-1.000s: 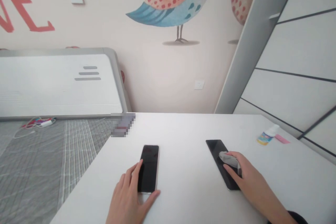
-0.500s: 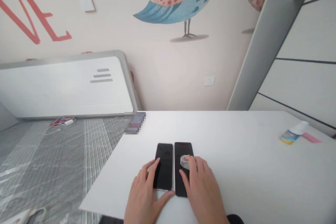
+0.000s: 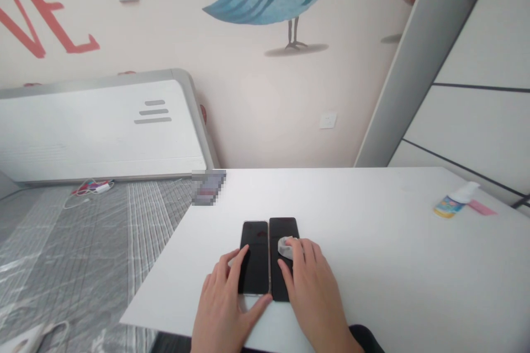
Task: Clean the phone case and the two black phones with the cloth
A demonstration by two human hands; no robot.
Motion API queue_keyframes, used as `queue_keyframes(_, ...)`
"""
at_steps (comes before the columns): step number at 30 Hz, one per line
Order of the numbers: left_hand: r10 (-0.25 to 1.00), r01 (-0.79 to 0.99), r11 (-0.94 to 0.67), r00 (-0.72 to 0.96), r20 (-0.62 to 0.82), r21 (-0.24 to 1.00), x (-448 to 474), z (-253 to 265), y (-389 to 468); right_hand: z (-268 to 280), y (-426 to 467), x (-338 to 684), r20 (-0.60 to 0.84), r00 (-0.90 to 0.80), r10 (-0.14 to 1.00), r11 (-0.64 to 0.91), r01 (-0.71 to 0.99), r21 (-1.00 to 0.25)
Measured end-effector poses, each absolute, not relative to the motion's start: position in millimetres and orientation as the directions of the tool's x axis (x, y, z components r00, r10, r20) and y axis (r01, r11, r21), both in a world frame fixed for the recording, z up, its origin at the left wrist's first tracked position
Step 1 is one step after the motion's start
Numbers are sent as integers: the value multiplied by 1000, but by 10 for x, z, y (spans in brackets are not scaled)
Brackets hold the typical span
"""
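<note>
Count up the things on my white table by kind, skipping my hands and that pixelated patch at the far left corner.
Left smartphone and right smartphone: 2
Wadded gray cloth: 1
White-topped bottle with a blue and yellow label: 1
Flat pink item, exact kind unclear: 1
Total: 5

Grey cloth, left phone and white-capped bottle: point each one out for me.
Grey cloth [image 3: 284, 249]: head view, exposed left part.
Left phone [image 3: 256, 262]: head view, middle of dark screen.
White-capped bottle [image 3: 451, 205]: head view, coloured label.
</note>
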State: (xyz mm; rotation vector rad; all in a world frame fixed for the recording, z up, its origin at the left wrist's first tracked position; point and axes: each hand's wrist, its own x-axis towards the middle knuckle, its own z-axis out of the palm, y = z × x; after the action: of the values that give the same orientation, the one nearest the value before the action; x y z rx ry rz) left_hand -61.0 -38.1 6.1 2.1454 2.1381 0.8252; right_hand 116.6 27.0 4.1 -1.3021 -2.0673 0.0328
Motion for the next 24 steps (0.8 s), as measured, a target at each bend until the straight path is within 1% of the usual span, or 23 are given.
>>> queue_keyframes(4,909,940,-53,-94,406,336,-616,48,-426,85,289,1269,534,-256,806,527,721,-450)
queue_keyframes(6,893,935,-66,-100,438,348,-588,79,-478,156,263,1380,520,-235,822,537,625,-567)
queue_keyframes(7,891,928,-92,-85,445,361,-557,109,-506,201,237,1444,475,-223,851,512,553,-658)
queue_keyframes(8,894,916,-133,-55,445,380,-512,149,-530,248,204,1507,395,-225,891,454,465,-760)
queue_keyframes(10,891,865,-260,44,452,430,-386,246,-554,333,129,1616,197,-272,942,274,284,-919)
queue_keyframes(11,881,826,-328,92,465,458,-314,296,-551,365,92,1658,104,-307,946,175,215,-961)
queue_keyframes(12,863,783,-390,128,488,484,-243,344,-537,388,61,1690,20,-345,939,81,163,-983)
queue_keyframes(14,830,694,-475,148,538,541,-125,419,-493,403,17,1730,-94,-378,921,-65,89,-994)
queue_keyframes(16,833,637,-471,96,544,610,-61,462,-448,388,-2,1752,-136,-387,912,-139,19,-990)
queue_keyframes(18,874,607,-391,8,486,692,-48,477,-424,360,-11,1775,-83,-389,918,-104,-33,-994)
queue_keyframes(21,938,564,-221,-102,332,796,-74,472,-426,326,-41,1817,-30,-362,932,-46,-34,-998)
queue_keyframes(24,970,511,-118,-127,210,851,-88,464,-441,336,-93,1849,9,-329,944,8,-5,-1000)
